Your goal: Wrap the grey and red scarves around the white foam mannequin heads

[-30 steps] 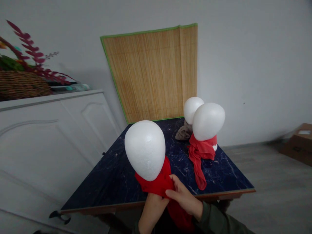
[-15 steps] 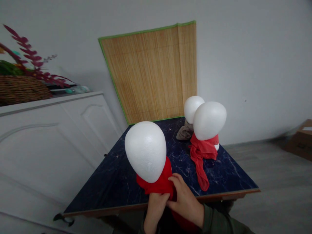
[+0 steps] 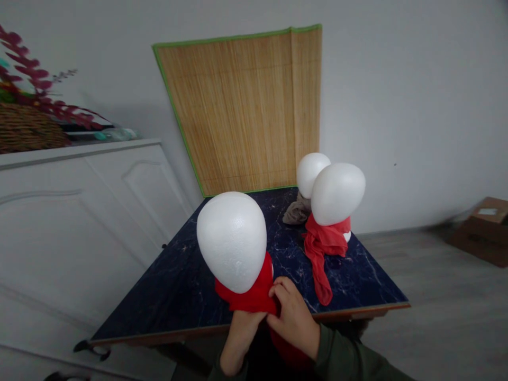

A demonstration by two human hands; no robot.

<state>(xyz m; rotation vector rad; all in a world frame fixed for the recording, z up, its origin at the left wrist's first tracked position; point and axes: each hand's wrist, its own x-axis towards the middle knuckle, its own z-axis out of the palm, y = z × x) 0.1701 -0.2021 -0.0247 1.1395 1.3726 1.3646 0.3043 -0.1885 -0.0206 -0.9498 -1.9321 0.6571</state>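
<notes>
A white foam mannequin head (image 3: 232, 238) stands near the table's front edge, with a bright red scarf (image 3: 254, 297) wrapped around its neck. My left hand (image 3: 243, 333) grips the scarf's front from below, its fingers mostly hidden under the cloth. To its right, my right hand (image 3: 294, 315) is closed with bent fingers on the scarf's side, its thumb close to the left hand. The scarf's loose end (image 3: 289, 349) hangs below the table edge, partly behind my right wrist.
On the right of the dark blue marbled table (image 3: 170, 296) stand two more white foam heads, one (image 3: 337, 193) with a coral scarf (image 3: 323, 248), the other (image 3: 313, 174) behind with a grey-brown cloth (image 3: 297, 211). White cabinets (image 3: 71, 222) flank the left; a cardboard box (image 3: 482, 233) lies at right.
The camera view has shifted slightly, so the table and heads sit a little further left. Both hands stay on the red scarf, with the right fingers slightly more bent.
</notes>
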